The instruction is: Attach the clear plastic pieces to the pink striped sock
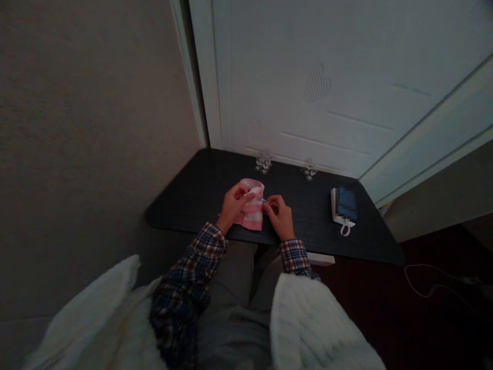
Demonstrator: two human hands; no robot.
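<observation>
A small pink and white striped cloth item lies over the dark tabletop, near its front edge. My left hand pinches the cloth's upper left part, thumb across the front. On the cloth's right side is my right hand, its thumb and fingers pressed together at the edge around a small pale or clear bit, too small to make out. Two groups of small clear objects stand at the back of the table, a larger group behind the cloth and a smaller one to its right.
A white device or pouch with a blue, blurred face and a wrist loop lies on the table's right side. Behind the table rises a white panel with heart reliefs. A white box shows below the front edge; a cable hangs at right.
</observation>
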